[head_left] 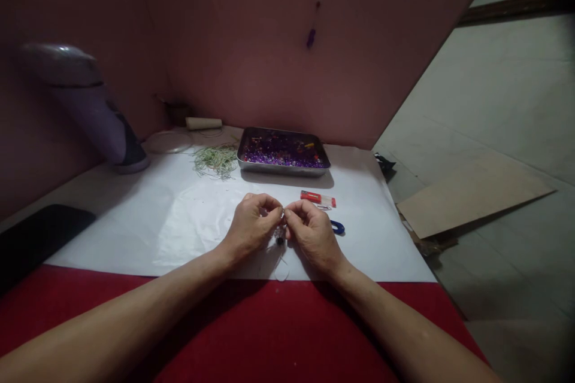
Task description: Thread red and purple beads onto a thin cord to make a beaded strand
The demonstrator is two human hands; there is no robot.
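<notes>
My left hand (254, 221) and my right hand (312, 230) meet over the white sheet, thumbs and forefingers pinched together at the fingertips. Between them they hold a small string of beads (280, 237), with clear and dark beads hanging below the fingers. A loop of thin white thread (282, 270) trails from it toward the sheet's front edge. The exact spot being pinched is too small to make out. Beside my right hand lies a blue handle loop (338, 227), the rest of that tool hidden. A red and clear small packet (318, 198) rests just beyond.
A metal tray (283, 170) of mostly purple beads stands at the back, beside tangled pale green threads (215, 160) and a cream spool (203, 124). A purple bottle (96, 114) and a black flat object (45, 233) are left. A beaded strand (311, 38) hangs on the wall.
</notes>
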